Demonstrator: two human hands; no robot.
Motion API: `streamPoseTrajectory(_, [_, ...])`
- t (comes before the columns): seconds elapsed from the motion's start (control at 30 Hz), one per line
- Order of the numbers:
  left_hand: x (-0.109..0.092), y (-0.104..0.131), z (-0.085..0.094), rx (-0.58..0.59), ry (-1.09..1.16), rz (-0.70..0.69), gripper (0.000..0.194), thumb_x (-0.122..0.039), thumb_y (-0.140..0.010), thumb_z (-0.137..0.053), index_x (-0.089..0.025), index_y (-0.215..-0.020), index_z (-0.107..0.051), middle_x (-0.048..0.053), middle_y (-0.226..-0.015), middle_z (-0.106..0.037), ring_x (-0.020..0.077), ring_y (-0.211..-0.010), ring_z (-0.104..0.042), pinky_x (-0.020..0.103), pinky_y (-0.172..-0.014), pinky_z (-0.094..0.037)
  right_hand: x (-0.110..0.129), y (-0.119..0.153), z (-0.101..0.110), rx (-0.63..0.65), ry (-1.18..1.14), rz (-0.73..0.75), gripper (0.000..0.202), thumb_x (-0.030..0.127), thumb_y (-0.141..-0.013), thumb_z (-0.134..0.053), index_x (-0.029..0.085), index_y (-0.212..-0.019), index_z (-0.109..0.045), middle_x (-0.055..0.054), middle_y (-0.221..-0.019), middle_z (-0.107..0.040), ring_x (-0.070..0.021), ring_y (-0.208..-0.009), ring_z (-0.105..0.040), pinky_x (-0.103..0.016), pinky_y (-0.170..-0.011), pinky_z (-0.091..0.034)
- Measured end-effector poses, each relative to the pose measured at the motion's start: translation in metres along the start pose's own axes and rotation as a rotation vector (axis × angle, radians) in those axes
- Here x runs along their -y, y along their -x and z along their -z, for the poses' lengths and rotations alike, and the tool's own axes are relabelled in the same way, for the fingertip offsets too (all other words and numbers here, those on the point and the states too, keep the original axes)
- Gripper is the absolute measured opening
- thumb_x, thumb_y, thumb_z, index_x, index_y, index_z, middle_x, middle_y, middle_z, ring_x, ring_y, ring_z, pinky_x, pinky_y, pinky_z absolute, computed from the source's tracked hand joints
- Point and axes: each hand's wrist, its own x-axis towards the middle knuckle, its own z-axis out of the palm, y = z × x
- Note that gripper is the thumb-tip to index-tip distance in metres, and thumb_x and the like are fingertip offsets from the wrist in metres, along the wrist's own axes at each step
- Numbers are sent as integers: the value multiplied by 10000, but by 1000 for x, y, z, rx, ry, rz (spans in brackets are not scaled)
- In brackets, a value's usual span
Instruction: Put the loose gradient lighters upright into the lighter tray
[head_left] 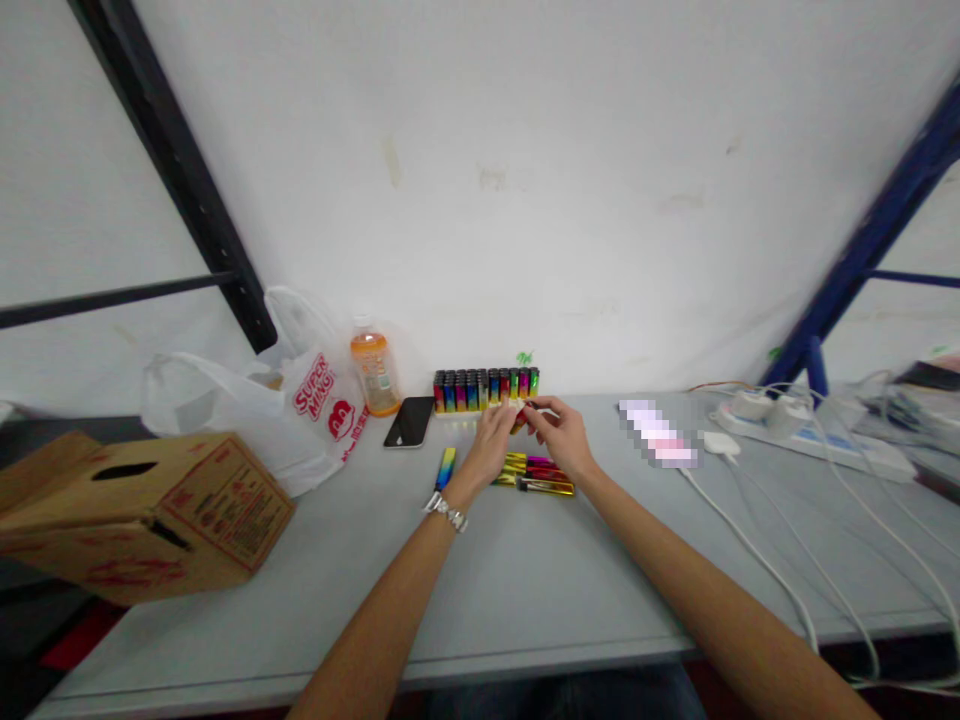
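My left hand (493,440), with a metal watch on its wrist, and my right hand (559,435) meet over the middle of the table. Fingers of both are closed on a small lighter (517,424), red and gold, mostly covered by them. Something whitish shows at the left fingertips, too small to name. Just behind, shiny multicoloured lighters (460,392) stand upright in tight rows against the wall. Under and between my wrists lie several loose lighters (546,487), gold, red and magenta. One blue-yellow lighter (446,467) lies alone beside my left wrist.
Left of the rows are a black phone (409,422), an orange drink bottle (373,370), a white plastic bag (300,420) and a cardboard box (187,510). To the right, a lit phone (656,433) on a cable and a white power strip (817,440) with trailing cords.
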Motion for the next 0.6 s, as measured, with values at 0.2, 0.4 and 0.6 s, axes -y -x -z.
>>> streamPoseTrajectory(0.2, [10,-2,41,325,-465,-149,207,-312,-849,-592,-157,-904,-718,87,-944,-688,226,-931,-624,344,-897,-471,-7,-30,12,-65,106,155,347,448,-810,-651,198,-1047,-618,-58,-965,-705,-168,-698,-672,-286,-609,-510])
streamPoseTrajectory(0.4, [12,-2,45,427,-590,-96,191,-343,-811,-657,-187,-873,-748,69,-935,-716,224,-894,-632,312,-828,-465,-28,-71,8,39,401,266,202,326,-844,-576,192,-980,-643,-16,-764,-687,-170,-667,-638,-296,-668,-481])
streamPoseTrajectory(0.6, [16,-6,45,434,-532,-4,158,-268,-777,-675,-164,-877,-740,68,-887,-737,208,-837,-658,276,-750,-475,-41,-98,2,158,528,321,192,269,-820,-583,180,-961,-678,-34,-823,-705,-163,-688,-610,-299,-704,-479])
